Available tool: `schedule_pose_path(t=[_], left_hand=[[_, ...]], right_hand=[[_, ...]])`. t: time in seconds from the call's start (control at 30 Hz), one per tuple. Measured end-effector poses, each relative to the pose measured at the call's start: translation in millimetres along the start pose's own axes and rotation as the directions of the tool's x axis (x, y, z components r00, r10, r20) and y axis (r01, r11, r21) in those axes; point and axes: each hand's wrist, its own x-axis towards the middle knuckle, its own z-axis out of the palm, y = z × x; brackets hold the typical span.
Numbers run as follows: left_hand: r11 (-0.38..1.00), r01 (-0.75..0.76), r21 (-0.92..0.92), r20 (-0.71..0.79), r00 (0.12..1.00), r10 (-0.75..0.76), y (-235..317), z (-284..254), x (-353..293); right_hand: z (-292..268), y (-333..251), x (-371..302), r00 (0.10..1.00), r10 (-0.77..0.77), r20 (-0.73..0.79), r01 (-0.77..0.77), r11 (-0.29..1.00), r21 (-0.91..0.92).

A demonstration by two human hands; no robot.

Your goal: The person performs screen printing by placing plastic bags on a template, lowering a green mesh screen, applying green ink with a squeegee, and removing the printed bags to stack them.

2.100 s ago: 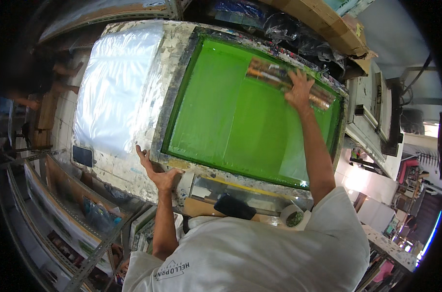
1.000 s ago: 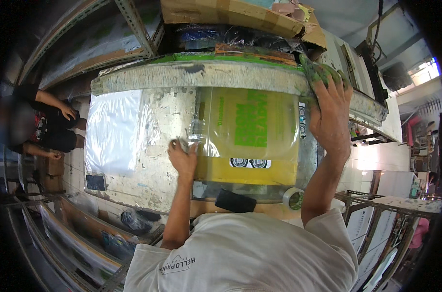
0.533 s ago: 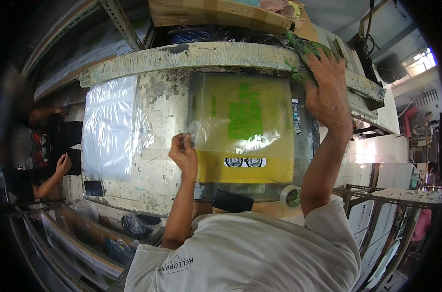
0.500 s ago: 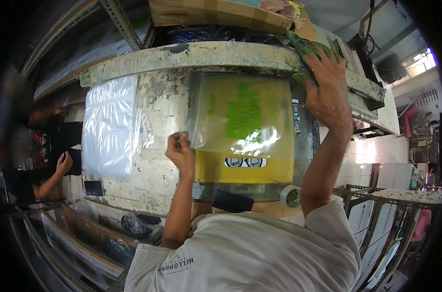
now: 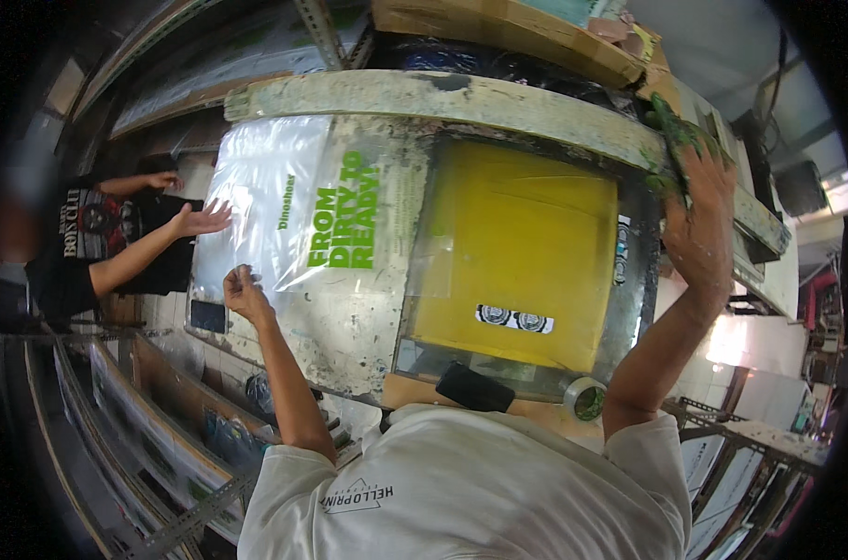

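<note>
The printed bag (image 5: 341,224), stretched rightward, is pinched by the left hand (image 5: 246,293); the frame (image 5: 424,91) is gripped by the right hand (image 5: 702,219).

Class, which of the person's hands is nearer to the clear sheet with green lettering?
Left. The left hand pinches the clear sheet at its left side; the right hand is well off to the right, past the yellow panel, on the raised frame.

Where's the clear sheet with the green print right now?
In the head view, the sheet is left of centre, pinched by the left hand, spanning white stack to yellow board.
</note>
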Motion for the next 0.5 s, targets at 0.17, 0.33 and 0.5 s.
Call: schedule_pose_path(t=[0.17, 0.33, 0.5], left_hand=[[0.990, 0.041, 0.134, -0.351, 0.936, 0.009, -19, -66, 38], [0.439, -0.265, 0.858, -0.159, 0.677, 0.719, 2, -53, 7], [0.492, -0.578, 0.650, 0.362, 0.806, 0.468, 9, -23, -42]], right_hand=[[3, 3, 2, 1.000, 0.010, 0.026, -0.010, 1.000, 0.009], [5, 2, -1, 0.999, 0.027, 0.017, -0.027, 1.000, -0.005], [7, 11, -4, 0.999, 0.030, 0.041, -0.029, 0.999, -0.022]])
